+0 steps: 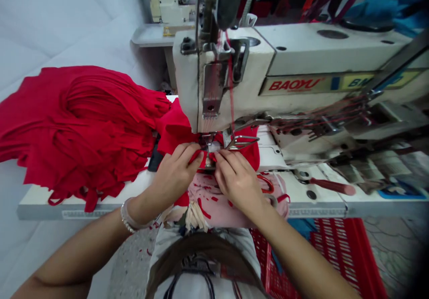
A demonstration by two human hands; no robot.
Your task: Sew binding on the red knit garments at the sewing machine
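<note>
Both hands meet just in front of the presser foot (208,141) of a white sewing machine (268,80). My left hand (176,174) pinches the edge of a red fabric piece (174,127) and holds it at the foot. My right hand (236,178) presses its fingertips on the same red fabric from the right side, fingers curled. The needle area is partly hidden by the fingers. A bead bracelet (129,218) sits on my left wrist.
A big pile of red fabric pieces (77,124) lies on the table's left part. A red-handled tool (330,186) rests on the table (40,198) at right. A red plastic crate (321,254) stands below right. Pink cloth with red scraps (214,205) covers my lap. Another machine (167,4) stands behind.
</note>
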